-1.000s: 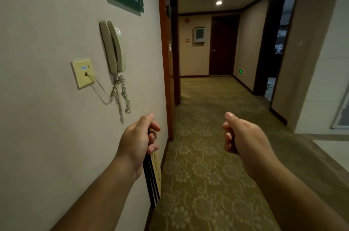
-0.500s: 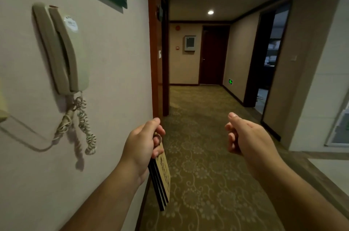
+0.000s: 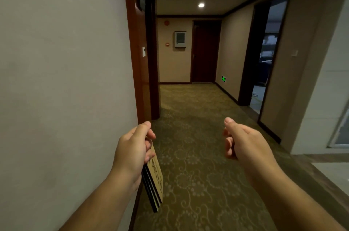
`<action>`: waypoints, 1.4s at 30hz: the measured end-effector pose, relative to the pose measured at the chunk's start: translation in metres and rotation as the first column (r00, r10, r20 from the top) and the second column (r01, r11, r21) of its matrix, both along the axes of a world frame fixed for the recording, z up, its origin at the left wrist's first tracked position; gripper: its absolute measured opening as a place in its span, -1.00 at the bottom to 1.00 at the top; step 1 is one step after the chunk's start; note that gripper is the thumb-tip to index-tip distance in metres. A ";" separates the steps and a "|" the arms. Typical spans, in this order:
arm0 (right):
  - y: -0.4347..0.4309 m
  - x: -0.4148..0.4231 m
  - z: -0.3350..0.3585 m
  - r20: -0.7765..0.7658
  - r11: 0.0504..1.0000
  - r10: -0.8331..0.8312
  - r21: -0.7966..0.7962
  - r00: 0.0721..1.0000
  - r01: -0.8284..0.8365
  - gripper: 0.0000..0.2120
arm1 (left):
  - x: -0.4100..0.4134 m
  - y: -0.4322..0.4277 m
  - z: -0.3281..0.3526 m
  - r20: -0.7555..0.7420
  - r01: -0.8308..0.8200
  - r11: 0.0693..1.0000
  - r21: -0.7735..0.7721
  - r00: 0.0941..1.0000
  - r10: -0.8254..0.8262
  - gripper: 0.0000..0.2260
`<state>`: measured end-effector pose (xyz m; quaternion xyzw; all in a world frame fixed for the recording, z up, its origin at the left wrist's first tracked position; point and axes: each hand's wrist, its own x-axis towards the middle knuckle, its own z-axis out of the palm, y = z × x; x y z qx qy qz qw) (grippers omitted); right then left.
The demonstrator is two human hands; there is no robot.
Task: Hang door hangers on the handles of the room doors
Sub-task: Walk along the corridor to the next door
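Observation:
My left hand [image 3: 134,152] grips the top of a stack of tan door hangers [image 3: 154,183], which hang down below the fist close to the left wall. My right hand [image 3: 239,141] is held out over the carpet with its fingers curled and nothing in it. A wooden door frame [image 3: 135,51] stands just ahead on the left; the door in it and its handle are hidden from here. At the corridor's end is a dark closed door [image 3: 205,51] with a small handle [image 3: 195,56].
A beige wall [image 3: 66,79] runs close along my left. Patterned green carpet [image 3: 194,136] covers the corridor floor. On the right is a dark open doorway [image 3: 264,57], with a green exit sign [image 3: 223,79] low on the wall before it. A grey wall box [image 3: 180,39] hangs at the far end.
I have walked forward along the corridor; the wall phone has passed out of view on the left and the door frame is nearer. Both hands keep their poses.

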<state>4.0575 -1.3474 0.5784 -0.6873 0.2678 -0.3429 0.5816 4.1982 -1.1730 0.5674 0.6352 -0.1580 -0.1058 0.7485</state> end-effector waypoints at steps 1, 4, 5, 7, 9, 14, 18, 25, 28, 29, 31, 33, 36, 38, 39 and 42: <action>-0.017 0.013 0.002 0.008 1.000 -0.002 -0.006 1.000 0.002 -0.59 | 0.014 -0.016 0.003 0.008 0.003 1.000 -0.001 1.000 -0.003 -0.66; -0.076 0.052 0.012 0.046 1.000 -0.013 -0.007 0.999 0.014 -0.56 | 0.059 -0.067 0.016 0.031 0.020 1.000 -0.002 0.999 -0.020 -0.66; -0.095 0.065 0.016 0.053 1.000 -0.010 -0.001 0.999 0.010 -0.56 | 0.074 -0.085 0.020 0.036 0.024 1.000 0.001 0.999 -0.024 -0.66; -0.131 0.091 0.022 0.055 1.000 0.008 0.014 0.998 -0.009 -0.58 | 0.099 -0.118 0.025 0.041 0.020 1.000 0.008 0.999 -0.021 -0.66; -0.162 0.118 0.026 0.053 0.999 0.027 0.026 0.998 -0.029 -0.62 | 0.121 -0.149 0.026 0.045 0.006 1.000 0.012 0.999 -0.007 -0.66; -0.213 0.181 0.022 0.048 0.995 0.076 0.056 0.996 -0.078 -0.63 | 0.167 -0.201 0.022 0.089 -0.043 0.998 0.048 0.995 0.038 -0.63; -0.249 0.231 0.020 0.048 0.994 0.093 0.052 0.995 -0.095 -0.58 | 0.211 -0.233 0.019 0.102 -0.059 0.997 0.058 0.993 0.053 -0.61; -0.296 0.343 0.026 0.021 0.991 0.116 -0.070 0.993 -0.114 -0.52 | 0.317 -0.280 0.011 0.083 -0.048 0.998 0.035 0.996 0.045 -0.61; -0.319 0.399 0.036 0.014 0.990 0.086 -0.110 0.996 -0.084 -0.55 | 0.382 -0.304 0.013 0.073 -0.024 0.999 0.026 0.997 0.023 -0.61; -0.328 0.418 0.039 0.017 0.992 0.071 -0.106 0.997 -0.068 -0.55 | 0.404 -0.314 0.015 0.073 -0.013 1.000 0.028 0.997 0.011 -0.61; -0.346 0.454 0.043 0.013 0.993 0.042 -0.110 0.999 -0.040 -0.56 | 0.445 -0.335 0.017 0.075 -0.003 0.999 0.033 0.997 0.001 -0.61; -0.366 0.487 0.046 0.001 0.992 0.020 -0.122 1.000 -0.020 -0.58 | 0.481 -0.357 0.019 0.092 0.008 0.999 0.037 0.996 -0.011 -0.62; -0.395 0.532 0.047 0.012 0.995 0.025 -0.098 1.000 -0.024 -0.61 | 0.526 -0.387 0.024 0.098 0.025 0.999 0.028 0.995 -0.028 -0.63; -0.416 0.564 0.045 0.022 0.995 0.026 -0.100 0.999 -0.024 -0.60 | 0.555 -0.406 0.027 0.101 0.039 0.999 0.006 0.994 -0.040 -0.65; -0.427 0.581 0.043 0.023 0.995 0.027 -0.099 0.999 -0.024 -0.59 | 0.569 -0.416 0.028 0.105 0.047 0.999 0.001 0.993 -0.047 -0.65; -0.459 0.629 0.030 0.040 0.997 0.042 -0.069 0.998 -0.039 -0.59 | 0.608 -0.446 0.026 0.121 0.069 0.998 0.000 0.990 -0.068 -0.66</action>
